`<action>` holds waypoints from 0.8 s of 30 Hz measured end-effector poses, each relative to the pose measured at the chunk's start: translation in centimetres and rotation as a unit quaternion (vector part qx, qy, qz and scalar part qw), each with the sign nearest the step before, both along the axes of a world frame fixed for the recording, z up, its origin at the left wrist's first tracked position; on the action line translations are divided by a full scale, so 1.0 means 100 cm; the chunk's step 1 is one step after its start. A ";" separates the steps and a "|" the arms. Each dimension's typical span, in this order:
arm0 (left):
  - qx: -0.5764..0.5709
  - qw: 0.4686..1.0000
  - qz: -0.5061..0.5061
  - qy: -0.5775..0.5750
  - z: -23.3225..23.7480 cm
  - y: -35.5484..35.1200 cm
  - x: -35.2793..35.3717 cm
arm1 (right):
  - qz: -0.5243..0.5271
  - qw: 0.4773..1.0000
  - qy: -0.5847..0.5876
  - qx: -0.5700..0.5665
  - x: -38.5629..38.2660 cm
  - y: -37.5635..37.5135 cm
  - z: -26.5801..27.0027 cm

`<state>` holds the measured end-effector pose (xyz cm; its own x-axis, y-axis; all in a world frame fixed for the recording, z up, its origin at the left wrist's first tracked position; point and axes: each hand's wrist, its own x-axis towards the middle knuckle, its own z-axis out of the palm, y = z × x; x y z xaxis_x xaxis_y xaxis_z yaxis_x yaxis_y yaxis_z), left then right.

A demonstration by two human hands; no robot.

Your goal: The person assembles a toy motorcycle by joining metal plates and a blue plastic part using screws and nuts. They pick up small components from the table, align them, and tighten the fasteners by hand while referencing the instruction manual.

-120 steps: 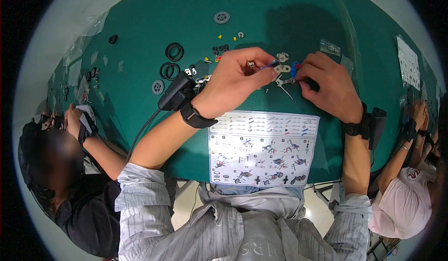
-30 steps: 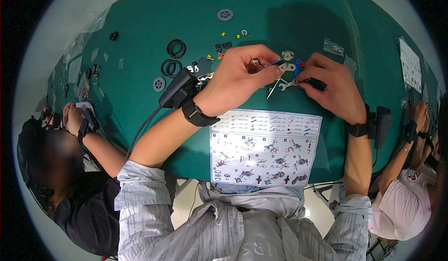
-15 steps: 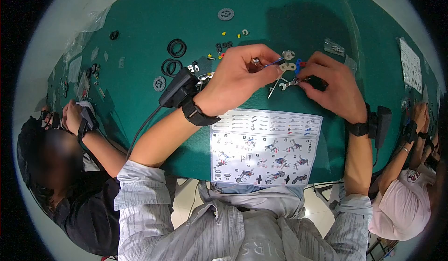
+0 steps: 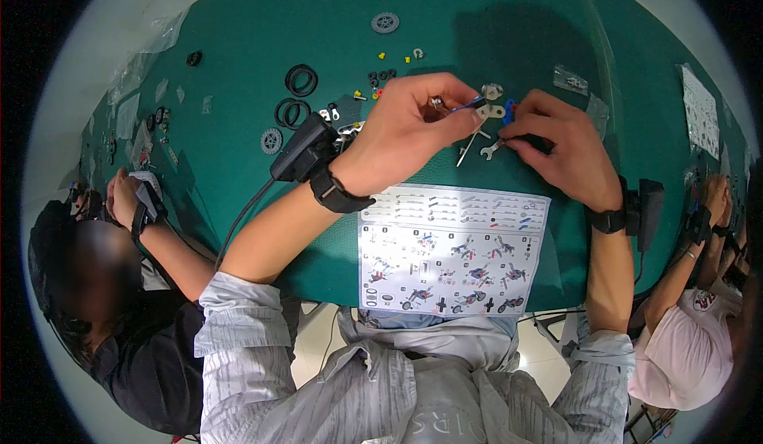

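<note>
My left hand [image 4: 417, 130] is closed on a small assembly of metal and blue parts [image 4: 491, 112], pinched between thumb and fingertips. Silver plates and a blue piece stick out to the right of its fingertips, and a thin metal rod [image 4: 469, 148] points down below them. My right hand [image 4: 556, 142], just right of the assembly, pinches a small silver wrench [image 4: 489, 150] between thumb and finger, its open jaw pointing down-left.
A printed instruction sheet [image 4: 453, 249] lies in front of me. Black tires [image 4: 301, 81], grey wheels [image 4: 385, 23], small yellow pieces [image 4: 381, 55] and a plastic bag [image 4: 570, 80] lie on the green table [image 4: 238, 63]. People sit at left and right.
The wrench in my right hand has tilted and its jaw has shifted slightly right and down. My right fingers have changed their bend a little. My left hand has stayed nearly still.
</note>
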<state>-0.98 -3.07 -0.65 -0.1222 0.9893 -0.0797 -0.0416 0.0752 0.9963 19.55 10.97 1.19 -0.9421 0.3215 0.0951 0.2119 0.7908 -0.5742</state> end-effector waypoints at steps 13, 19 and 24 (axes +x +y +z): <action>-0.002 1.000 0.005 -0.002 0.000 0.000 0.000 | -0.004 0.997 0.002 -0.078 -0.002 -0.002 0.001; -0.004 1.000 0.004 0.013 0.002 0.000 -0.001 | -0.063 0.986 -0.023 -0.151 -0.006 -0.006 0.012; -0.008 1.000 0.003 0.004 0.004 0.000 0.000 | -0.037 0.994 -0.005 -0.105 -0.004 -0.004 0.004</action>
<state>-1.00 -3.05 -0.22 -0.1282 0.9873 -0.0940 -0.0337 0.0904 0.9953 19.19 10.53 1.55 -0.9155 0.4023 0.0101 0.2717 0.6363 -0.7220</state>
